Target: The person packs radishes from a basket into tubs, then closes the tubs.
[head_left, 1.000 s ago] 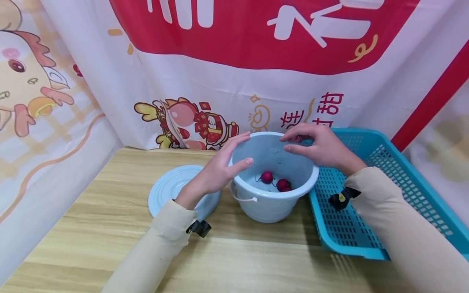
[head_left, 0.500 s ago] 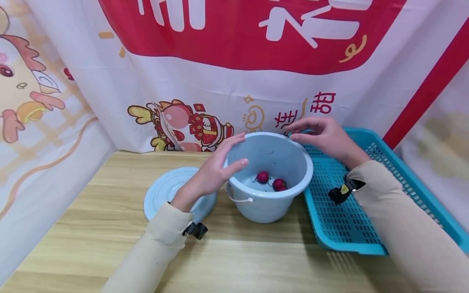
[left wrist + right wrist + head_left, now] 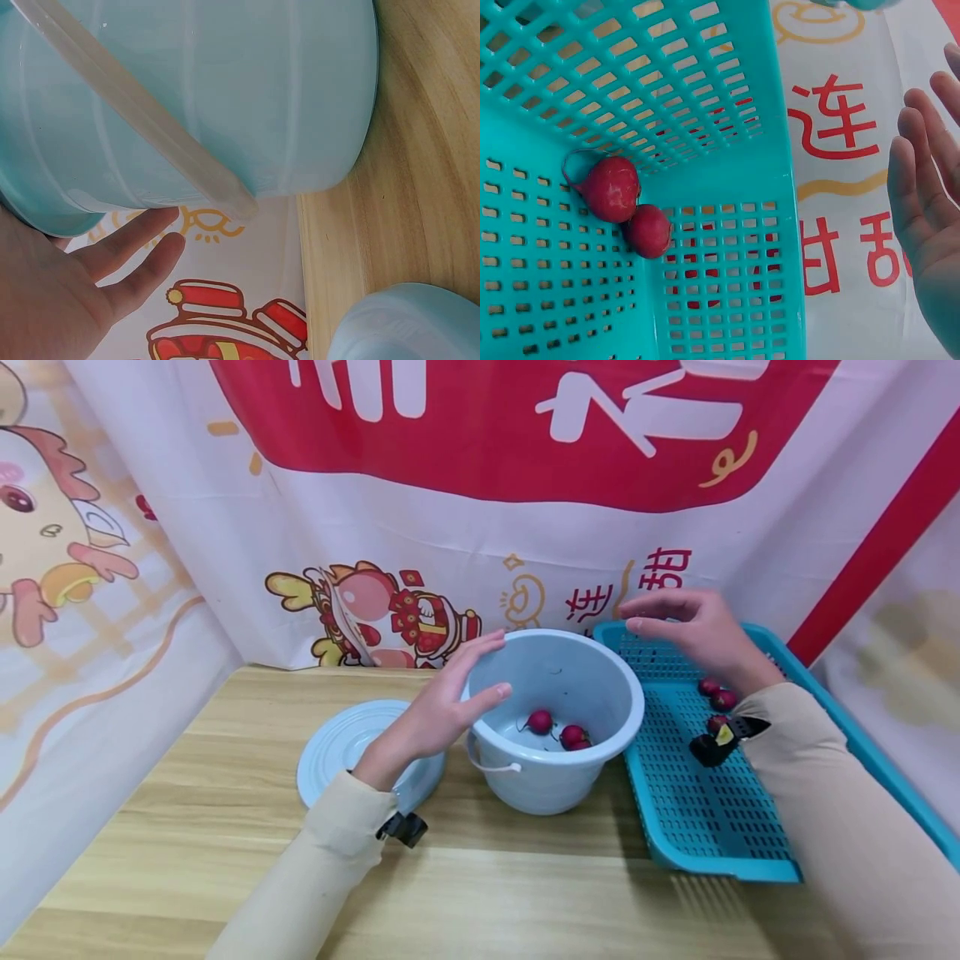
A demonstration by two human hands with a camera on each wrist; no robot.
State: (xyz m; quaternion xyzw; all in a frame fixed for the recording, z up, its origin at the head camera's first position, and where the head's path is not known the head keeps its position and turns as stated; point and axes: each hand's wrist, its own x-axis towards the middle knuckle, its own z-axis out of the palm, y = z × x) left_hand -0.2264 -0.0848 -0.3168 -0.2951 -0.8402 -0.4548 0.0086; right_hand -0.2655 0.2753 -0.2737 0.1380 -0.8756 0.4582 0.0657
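A light blue bucket point(image 3: 543, 785) stands on the table with several red radishes point(image 3: 539, 722) on its floor. At its left rim is my left hand point(image 3: 423, 718), thumb over the rim. In the left wrist view its fingers point(image 3: 135, 240) reach fairly straight along the bucket's outer wall. My right hand point(image 3: 708, 631) hangs over the back of the turquoise basket point(image 3: 678, 785), holding nothing, its fingers loosely bent. Beneath it, partly hidden by the wrist, several radishes point(image 3: 723, 700) lie in the basket; two of them point(image 3: 613, 189) show in the right wrist view.
A round light blue lid point(image 3: 330, 752) lies left of the bucket, partly under my left forearm. The bucket's white handle point(image 3: 495, 768) hangs down. Behind the table is a printed cloth point(image 3: 465, 527). The basket stands close against the bucket's right side.
My right hand has moved from over the bucket's right rim to the right, above the basket. Radishes in the basket now show past the wrist. My left hand stays at the bucket.
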